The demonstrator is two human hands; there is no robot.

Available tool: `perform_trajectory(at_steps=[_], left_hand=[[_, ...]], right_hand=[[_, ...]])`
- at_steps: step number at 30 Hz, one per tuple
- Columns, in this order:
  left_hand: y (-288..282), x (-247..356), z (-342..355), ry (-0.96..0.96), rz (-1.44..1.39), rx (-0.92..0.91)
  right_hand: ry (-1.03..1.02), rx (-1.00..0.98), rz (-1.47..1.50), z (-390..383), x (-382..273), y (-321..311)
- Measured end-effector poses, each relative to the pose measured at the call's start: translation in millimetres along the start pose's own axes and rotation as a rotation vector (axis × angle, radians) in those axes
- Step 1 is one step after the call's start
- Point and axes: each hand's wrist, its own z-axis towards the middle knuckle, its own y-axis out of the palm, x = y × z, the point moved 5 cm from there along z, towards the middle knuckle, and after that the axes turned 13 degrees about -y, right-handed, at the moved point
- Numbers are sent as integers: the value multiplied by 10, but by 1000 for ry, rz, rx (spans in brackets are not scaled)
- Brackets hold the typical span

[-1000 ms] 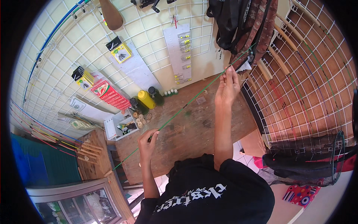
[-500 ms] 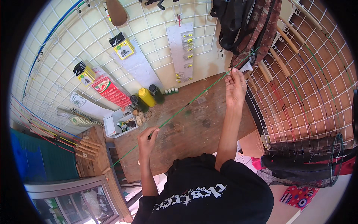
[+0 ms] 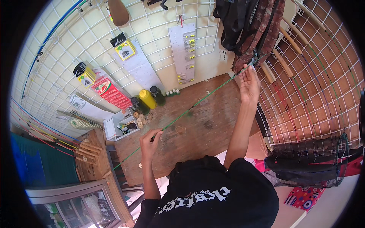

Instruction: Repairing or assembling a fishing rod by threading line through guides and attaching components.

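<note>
A thin green fishing rod slants across my front, from a pale handle end at the lower left to a tip at the upper right. My left hand is closed round the lower part of it, with a small dark piece showing by the fingers that I cannot make out. Higher up, my right hand pinches the rod near its tip, in front of a camouflage bag. Dark wrapping marks the shaft between my hands.
Below the rod lies a brown wooden table. A white bin, cork rings, a yellow bottle and dark bottles stand along its far left. White wire grids with hanging rods rise behind; a black net hangs right.
My right hand has slid outward along the rod, up and to the right, toward the tip. My left hand has stayed in nearly the same place on the rod.
</note>
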Motion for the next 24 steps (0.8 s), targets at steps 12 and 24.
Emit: perform_trajectory(at_steps=[12,24], left_hand=[[1,-84,-5,-70,52,-114],[-245,-675,-334,-226,192,-173]], right_hand=[[-34,17,1,234,-98,-222],[-69,7,-139,570,160,-1145]])
